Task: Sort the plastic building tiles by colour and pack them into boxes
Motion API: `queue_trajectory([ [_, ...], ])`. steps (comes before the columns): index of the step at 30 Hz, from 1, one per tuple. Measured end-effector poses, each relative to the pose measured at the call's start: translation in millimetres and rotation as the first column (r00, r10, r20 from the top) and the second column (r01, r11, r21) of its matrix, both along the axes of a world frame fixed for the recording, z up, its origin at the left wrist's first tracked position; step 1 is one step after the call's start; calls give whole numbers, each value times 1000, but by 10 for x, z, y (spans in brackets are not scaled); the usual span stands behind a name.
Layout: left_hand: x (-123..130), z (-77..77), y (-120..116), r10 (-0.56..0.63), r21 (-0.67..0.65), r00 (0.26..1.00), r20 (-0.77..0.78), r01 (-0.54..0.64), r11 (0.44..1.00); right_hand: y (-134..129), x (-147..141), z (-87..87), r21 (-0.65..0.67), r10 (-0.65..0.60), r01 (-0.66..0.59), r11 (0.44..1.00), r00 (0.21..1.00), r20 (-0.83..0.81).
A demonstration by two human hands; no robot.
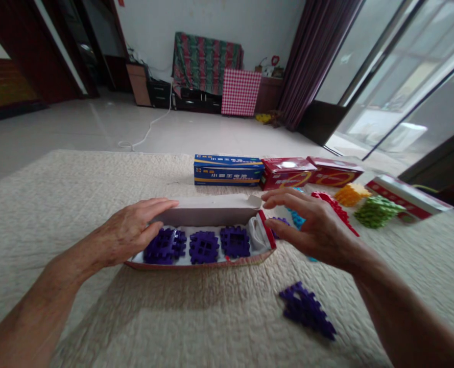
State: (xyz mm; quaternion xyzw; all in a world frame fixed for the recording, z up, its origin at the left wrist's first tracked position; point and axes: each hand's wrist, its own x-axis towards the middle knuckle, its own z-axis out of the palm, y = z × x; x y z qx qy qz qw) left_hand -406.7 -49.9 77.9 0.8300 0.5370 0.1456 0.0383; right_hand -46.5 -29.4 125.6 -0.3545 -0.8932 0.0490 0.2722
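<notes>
An open box (207,213) with a white inside and red edge lies in front of me, its flap raised at the back. Inside are purple notched plastic pieces (204,247) in three groups, with white lining at the right end. My left hand (129,230) is at the box's left end, thumb and fingers apart, holding nothing. At the right end, my right hand (307,220) has its fingers spread beside the raised flap and is empty; whether it touches the box is unclear. More purple pieces (307,310) lie on the quilted cover, nearer me.
Behind the box stand a blue box (229,171) and two red boxes (288,173). To the right lie red (336,210), yellow (352,194), green (378,211) and blue pieces (296,217), beside a red-and-white box (408,197).
</notes>
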Motion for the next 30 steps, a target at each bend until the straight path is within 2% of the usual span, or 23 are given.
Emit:
queue_trajectory([
  [3,-3,2,4,-4,-8,1000,-1,4,1000,92,232,-84,0,-91,91,996,996,24],
  [6,-5,-1,6,8,-25,1000,-5,-8,1000,205,438,-225,-69,-140,153,986,977,161],
  [9,-13,-14,6,22,-42,1000,-8,-22,999,275,519,-339,-139,-143,198,970,934,328],
  [12,-26,-33,4,21,-25,1000,-7,-21,999,287,506,-392,-190,-101,194,962,905,413],
  [21,2,4,0,1,-10,1000,27,-1,1000,361,557,-516,-212,-55,152,965,913,405],
  [30,35,50,-12,16,-29,1000,27,-15,999,397,593,-463,-195,-68,159,968,911,406],
])
